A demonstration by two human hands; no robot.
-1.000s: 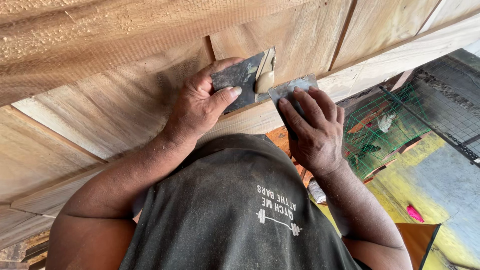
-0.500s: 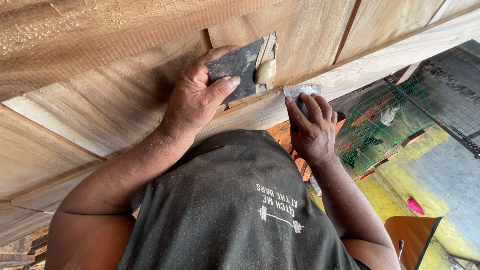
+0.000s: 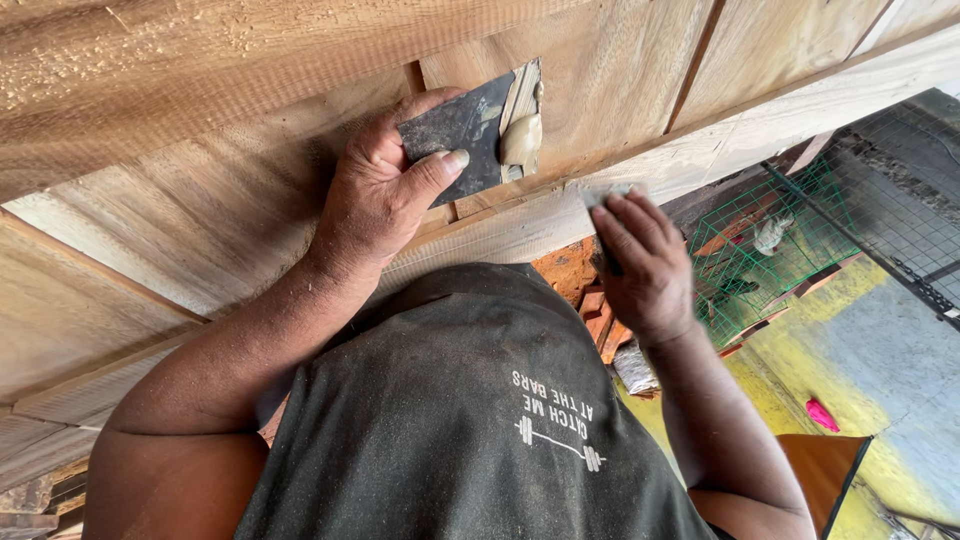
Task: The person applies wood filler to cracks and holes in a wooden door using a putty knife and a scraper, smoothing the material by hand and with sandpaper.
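- The left hand [image 3: 375, 195] presses a flat dark scraper blade [image 3: 458, 130] against the wooden panel [image 3: 230, 215]; its grip is closed on the blade, thumb lying across the blade's lower edge and fingers curled behind its left side.
- A blob of pale putty [image 3: 521, 138] sits just right of that thumb, on the blade's right edge, touching the wood along a seam between boards.
- The right hand [image 3: 645, 265] is lower and to the right of the left hand, well clear of it, fingers folded over a small grey scraper [image 3: 600, 195], of which only the tip shows above the fingertips; its grip is closed around this piece, which rests at the lower rail [image 3: 800, 110] of the panel.
- Below both hands is the person's dark grey shirt [image 3: 440, 420].
- Right of the right hand, further down, lie a green wire cage [image 3: 770, 240], a yellow floor [image 3: 800, 350], a pink object [image 3: 822, 415], and reddish bricks [image 3: 570, 270] just left of the wrist.
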